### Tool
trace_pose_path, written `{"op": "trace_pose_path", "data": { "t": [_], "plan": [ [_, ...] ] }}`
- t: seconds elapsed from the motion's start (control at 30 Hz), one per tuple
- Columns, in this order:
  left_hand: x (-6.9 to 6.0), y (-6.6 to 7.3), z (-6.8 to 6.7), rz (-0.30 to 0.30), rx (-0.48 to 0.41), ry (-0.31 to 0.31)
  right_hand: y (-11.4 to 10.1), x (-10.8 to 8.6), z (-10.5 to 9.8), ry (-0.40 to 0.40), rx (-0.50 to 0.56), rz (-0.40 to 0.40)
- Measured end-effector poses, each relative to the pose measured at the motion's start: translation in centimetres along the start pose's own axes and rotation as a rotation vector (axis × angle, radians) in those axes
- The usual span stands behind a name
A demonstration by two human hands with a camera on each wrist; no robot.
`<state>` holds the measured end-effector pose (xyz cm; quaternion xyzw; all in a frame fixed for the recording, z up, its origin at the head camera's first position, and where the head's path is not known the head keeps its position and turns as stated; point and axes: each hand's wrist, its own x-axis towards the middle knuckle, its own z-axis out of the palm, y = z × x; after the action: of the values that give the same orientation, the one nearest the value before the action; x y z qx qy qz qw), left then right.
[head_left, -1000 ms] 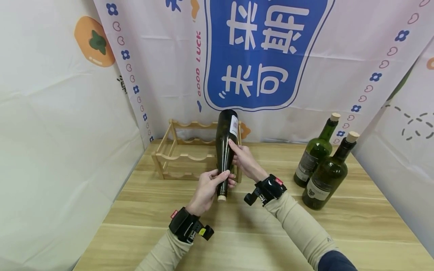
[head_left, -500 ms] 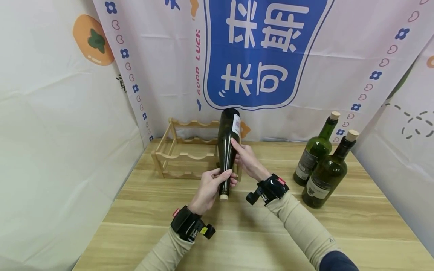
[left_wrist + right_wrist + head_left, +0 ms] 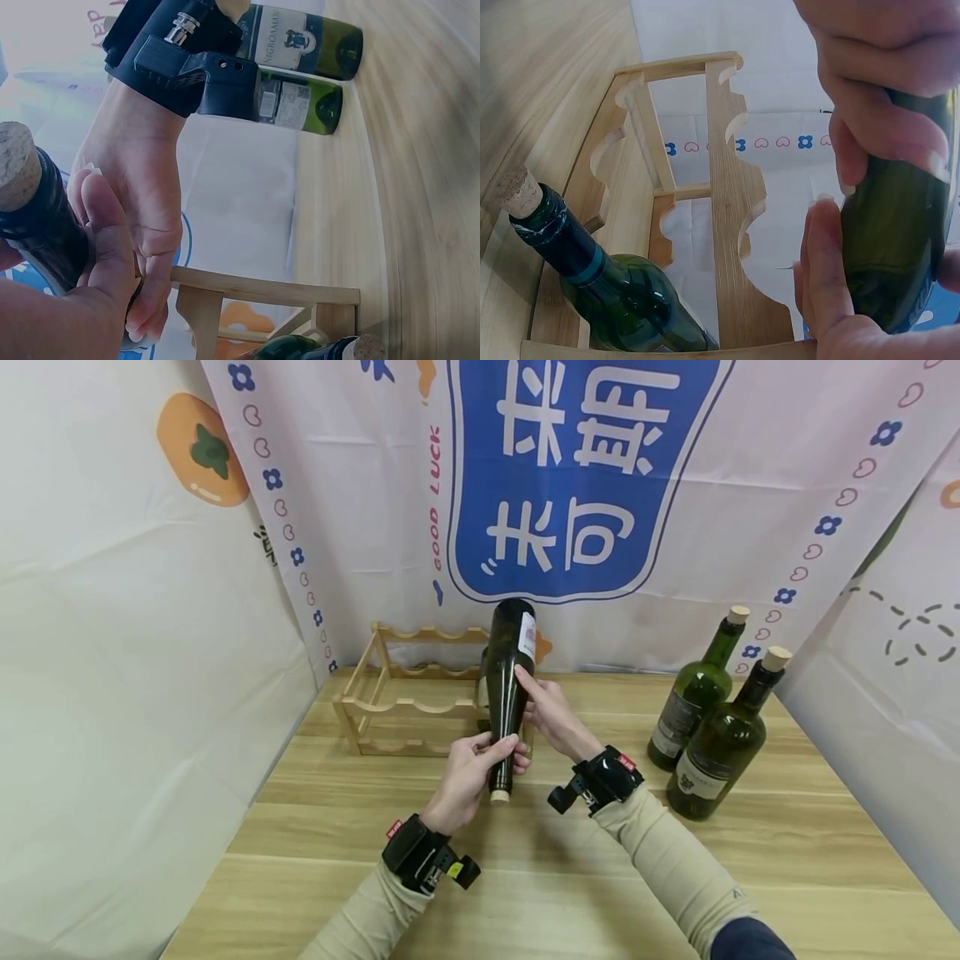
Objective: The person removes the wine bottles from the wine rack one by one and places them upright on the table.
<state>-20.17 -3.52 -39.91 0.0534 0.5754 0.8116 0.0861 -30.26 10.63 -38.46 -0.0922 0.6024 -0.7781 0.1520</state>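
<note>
A dark corked bottle [image 3: 507, 693] is held tilted over the right end of the wooden rack [image 3: 408, 703], cork toward the person and base up toward the cloth. My left hand [image 3: 467, 781] pinches its neck just above the cork. Around the bottle's shoulder, my right hand [image 3: 555, 718] grips with thumb on top. Beneath, a green corked bottle [image 3: 641, 300] lies in the rack's lower level in the right wrist view. Whether the held bottle touches the rack is hidden.
Two corked green bottles, one [image 3: 693, 693] behind the other [image 3: 717, 760], stand upright on the right side of the wooden table [image 3: 570, 877]. A printed cloth [image 3: 360, 527] hangs behind the rack, with white cloth at both sides.
The held bottle has shifted slightly right with both hands, uncovering part of the bottle lying in the rack. Both hands keep their hold.
</note>
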Motion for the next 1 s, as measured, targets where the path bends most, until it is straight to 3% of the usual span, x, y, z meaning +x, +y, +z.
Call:
{"op": "trace_pose_path", "data": {
  "t": [1.0],
  "plan": [
    [0.2,-0.1,1.6,-0.012,0.007,-0.006,-0.4,-0.8,-1.5,0.017,0.021,-0.021]
  ]
}}
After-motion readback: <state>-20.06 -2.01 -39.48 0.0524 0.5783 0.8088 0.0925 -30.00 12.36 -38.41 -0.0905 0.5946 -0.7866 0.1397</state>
